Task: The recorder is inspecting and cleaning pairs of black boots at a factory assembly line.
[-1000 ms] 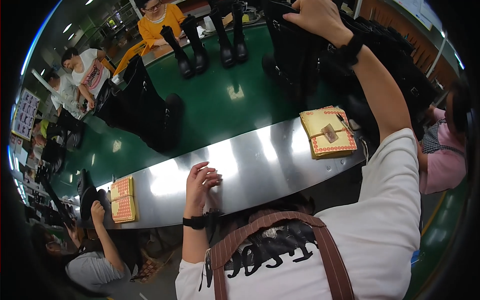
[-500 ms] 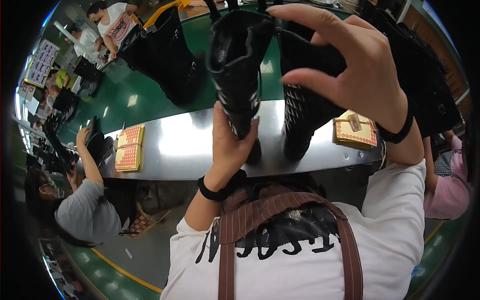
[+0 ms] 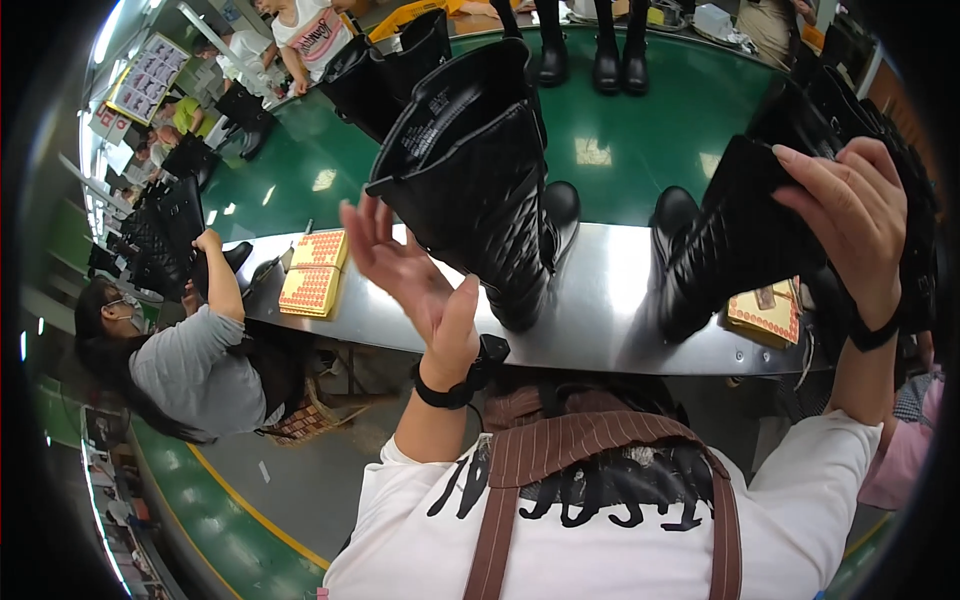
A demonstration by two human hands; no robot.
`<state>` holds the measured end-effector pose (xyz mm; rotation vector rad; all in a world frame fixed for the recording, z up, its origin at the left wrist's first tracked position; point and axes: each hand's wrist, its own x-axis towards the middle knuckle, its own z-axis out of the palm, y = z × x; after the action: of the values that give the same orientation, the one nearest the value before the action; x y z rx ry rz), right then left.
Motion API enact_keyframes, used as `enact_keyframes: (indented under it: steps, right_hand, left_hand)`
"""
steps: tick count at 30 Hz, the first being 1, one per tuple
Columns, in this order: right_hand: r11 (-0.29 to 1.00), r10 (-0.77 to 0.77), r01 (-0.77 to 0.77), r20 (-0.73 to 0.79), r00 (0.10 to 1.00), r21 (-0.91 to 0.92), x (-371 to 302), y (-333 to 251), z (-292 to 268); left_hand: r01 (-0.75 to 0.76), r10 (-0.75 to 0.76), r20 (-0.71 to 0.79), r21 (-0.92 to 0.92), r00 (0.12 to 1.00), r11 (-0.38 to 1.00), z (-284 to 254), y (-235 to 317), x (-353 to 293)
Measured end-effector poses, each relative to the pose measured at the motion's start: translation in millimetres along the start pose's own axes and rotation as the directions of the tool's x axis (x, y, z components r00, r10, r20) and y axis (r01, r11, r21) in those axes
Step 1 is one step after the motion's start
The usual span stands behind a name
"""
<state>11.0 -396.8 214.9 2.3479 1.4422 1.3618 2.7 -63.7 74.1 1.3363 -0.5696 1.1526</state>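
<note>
Head view: in apparent positioning, left hand (image 3: 422,288) splays empty, right hand (image 3: 852,225) seemingly pinches a boot (image 3: 715,240); steadying looks next.

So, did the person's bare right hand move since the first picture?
Yes. Judged against the yellow, red-dotted card stack on the silver metal table edge, the bare right hand has come back toward the person's body, closer to the stack.

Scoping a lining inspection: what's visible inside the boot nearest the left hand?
The black boot shows dark lining with pale printing inside its open top. The lower shaft and foot interior are hidden by its own walls; can't tell what's there.
</note>
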Motion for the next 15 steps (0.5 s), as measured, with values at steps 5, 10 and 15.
enact_keyframes:
  steps: [5,10,15]
  right_hand:
    - [0.990,0.094,-0.094,-0.002,0.996,-0.104,-7.5,3.2,1.5]
    - [0.952,0.256,-0.263,-0.066,0.964,-0.157,-34.5,-8.0,-2.9]
    - [0.874,0.350,-0.426,-0.307,0.885,-0.233,-42.2,-59.0,-0.8]
  left_hand:
    - [-0.295,0.132,0.343,0.482,0.930,0.825,-1.8,41.4,57.5]
    - [-0.370,-0.009,0.432,0.784,0.902,0.499,18.4,62.8,65.2]
    - [-0.147,-0.180,0.337,0.749,0.924,0.646,23.2,67.6,60.9]
